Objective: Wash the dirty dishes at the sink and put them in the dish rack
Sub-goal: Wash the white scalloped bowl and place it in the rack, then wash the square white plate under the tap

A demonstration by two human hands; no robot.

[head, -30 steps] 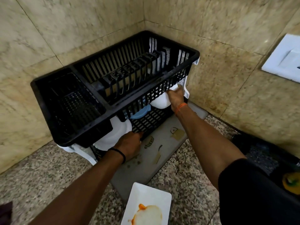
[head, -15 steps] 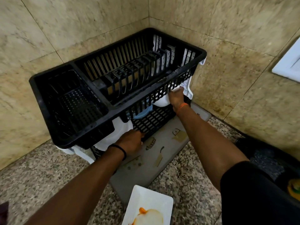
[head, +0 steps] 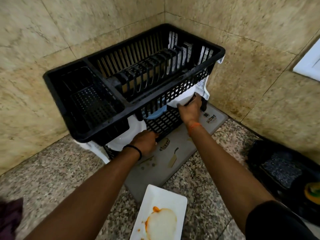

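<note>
A black two-tier dish rack stands in the tiled corner, its top tier bare. On the lower tier sit a white round plate, a blue bowl and a white dish at the right end. My right hand reaches under the top tier, with its fingers closed on that white dish's edge. My left hand rests at the lower shelf's front edge beside the round plate, fingers curled on the black shelf. A dirty white rectangular plate with orange sauce lies on the counter near me.
A grey drying mat lies under and in front of the rack on the speckled stone counter. A black tray with a yellow-green sponge sits at right. A dark cloth is at lower left. Tiled walls close in behind.
Both hands stay at the rack's lower tier. My right hand's fingers have curled tighter on the white dish's edge. The view has tilted, so the rack sits lower in frame.
</note>
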